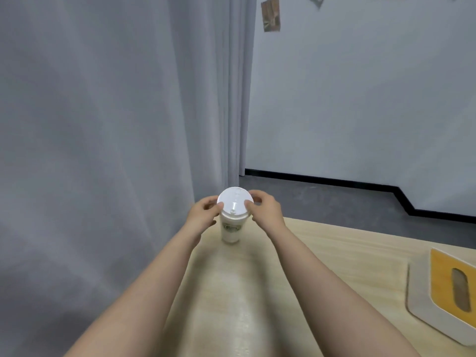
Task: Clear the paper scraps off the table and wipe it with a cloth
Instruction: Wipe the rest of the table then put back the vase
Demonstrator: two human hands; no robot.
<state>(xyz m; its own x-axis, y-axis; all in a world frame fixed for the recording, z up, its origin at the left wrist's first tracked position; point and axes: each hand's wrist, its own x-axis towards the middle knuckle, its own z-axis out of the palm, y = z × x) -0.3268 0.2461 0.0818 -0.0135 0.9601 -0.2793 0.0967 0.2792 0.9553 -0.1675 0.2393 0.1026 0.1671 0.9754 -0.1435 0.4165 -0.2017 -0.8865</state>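
A white paper cup (231, 229) with a green logo stands upright near the far left corner of the light wooden table (334, 253). Its white plastic lid (235, 200) is on top. My left hand (202, 211) pinches the lid's left rim with thumb and fingers. My right hand (265, 208) pinches the right rim, thumb on top of the lid. Both forearms stretch forward over the table. No paper scraps or cloth show in view.
A white tissue box with a yellow top (448, 292) lies at the table's right edge. A grey curtain (116, 124) hangs close along the table's left side. Beyond the table are dark floor (322, 199) and a white wall.
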